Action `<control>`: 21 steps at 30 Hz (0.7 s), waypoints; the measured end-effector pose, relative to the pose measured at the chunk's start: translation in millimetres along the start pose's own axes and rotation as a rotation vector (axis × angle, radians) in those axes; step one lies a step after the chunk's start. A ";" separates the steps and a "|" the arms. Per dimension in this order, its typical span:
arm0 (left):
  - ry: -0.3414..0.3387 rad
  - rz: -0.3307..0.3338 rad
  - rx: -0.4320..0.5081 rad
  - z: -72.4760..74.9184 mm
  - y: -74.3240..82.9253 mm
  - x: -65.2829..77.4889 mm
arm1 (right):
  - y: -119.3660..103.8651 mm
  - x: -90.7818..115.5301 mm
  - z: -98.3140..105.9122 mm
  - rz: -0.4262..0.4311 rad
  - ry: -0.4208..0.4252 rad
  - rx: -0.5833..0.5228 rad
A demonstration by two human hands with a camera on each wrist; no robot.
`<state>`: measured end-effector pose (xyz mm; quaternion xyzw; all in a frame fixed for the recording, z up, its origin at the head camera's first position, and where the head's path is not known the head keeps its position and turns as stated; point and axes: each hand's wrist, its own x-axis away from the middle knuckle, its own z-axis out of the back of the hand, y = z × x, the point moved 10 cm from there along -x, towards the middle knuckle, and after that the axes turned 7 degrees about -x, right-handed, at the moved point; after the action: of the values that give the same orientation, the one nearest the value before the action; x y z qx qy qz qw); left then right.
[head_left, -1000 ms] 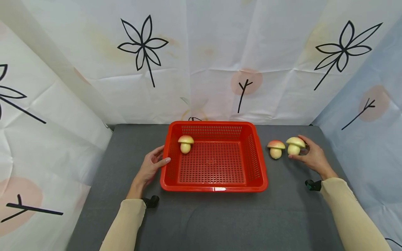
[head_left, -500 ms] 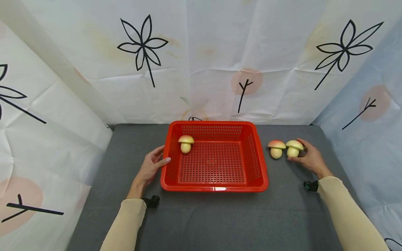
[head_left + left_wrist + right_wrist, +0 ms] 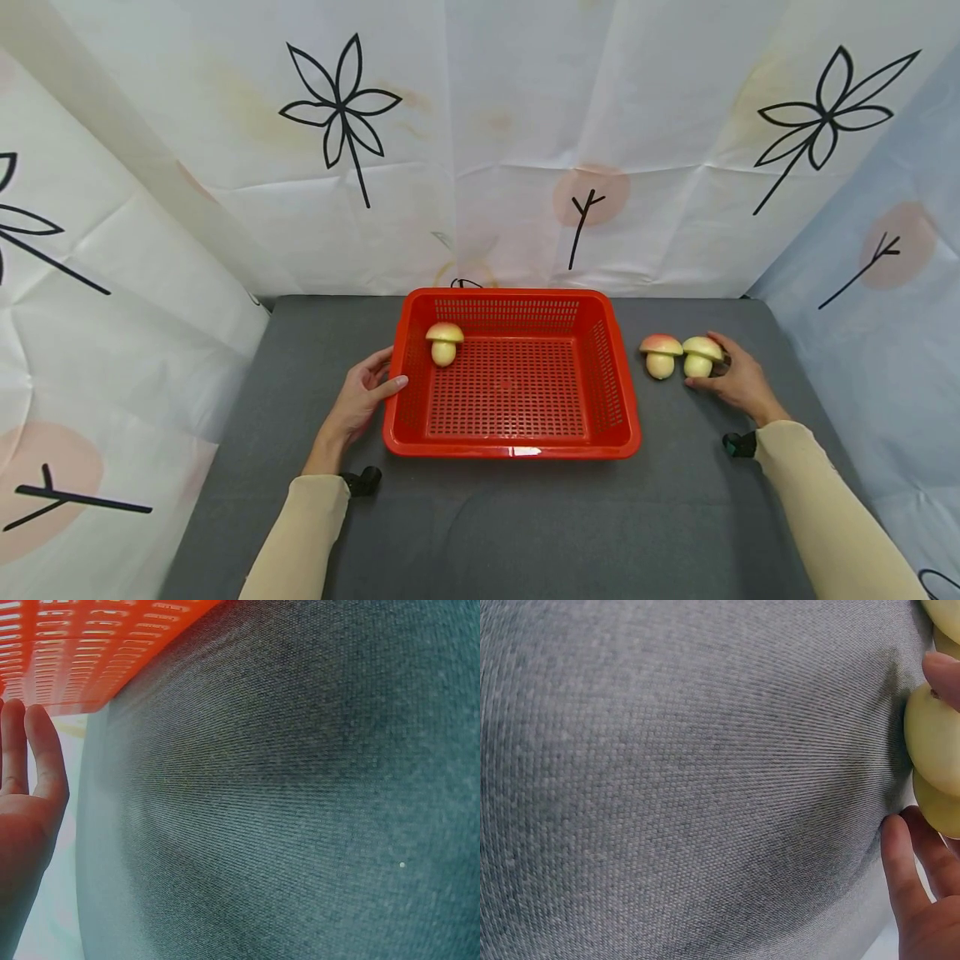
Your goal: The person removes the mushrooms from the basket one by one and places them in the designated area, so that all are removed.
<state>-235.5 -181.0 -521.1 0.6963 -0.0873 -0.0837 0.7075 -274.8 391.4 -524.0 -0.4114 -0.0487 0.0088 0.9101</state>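
My left hand [image 3: 360, 393] holds the left rim of the red plastic basket [image 3: 510, 451], thumb over the edge and fingers along the outside. In the left wrist view, straight fingers lie against the basket's slotted wall [image 3: 97, 656]. A toy mushroom [image 3: 444, 343] with a reddish-yellow cap sits in the basket's upper left. To the right of the basket, my right hand [image 3: 738, 379] grips a second mushroom [image 3: 699, 357], thumb at its stem and fingers beside its cap. The right wrist view shows its pale stem [image 3: 934, 739]. Cap to cap with it stands a third mushroom [image 3: 660, 357].
Everything rests on a grey cloth-covered table [image 3: 525, 533]. White printed curtains [image 3: 495, 150] rise behind it and at both sides. A thin black cable [image 3: 465, 284] shows behind the basket.
The right hand has moved its mushroom slightly left and down, up to the mushroom beside it. The left hand and the basket have stayed in place.
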 end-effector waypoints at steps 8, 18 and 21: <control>0.001 0.003 0.002 0.1 -0.5 0.2 | -0.8 -1.0 -0.7 -0.003 -0.027 -0.006; -0.002 0.000 0.007 0.4 -1.1 0.1 | -3.8 -0.7 1.4 0.004 -0.027 0.019; -0.002 0.000 0.008 0.6 -1.2 -0.1 | -4.6 -0.2 1.5 0.000 -0.032 0.017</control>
<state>-235.8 -181.7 -522.3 0.6992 -0.0883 -0.0839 0.7045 -275.3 389.5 -519.6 -0.4034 -0.0634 0.0157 0.9127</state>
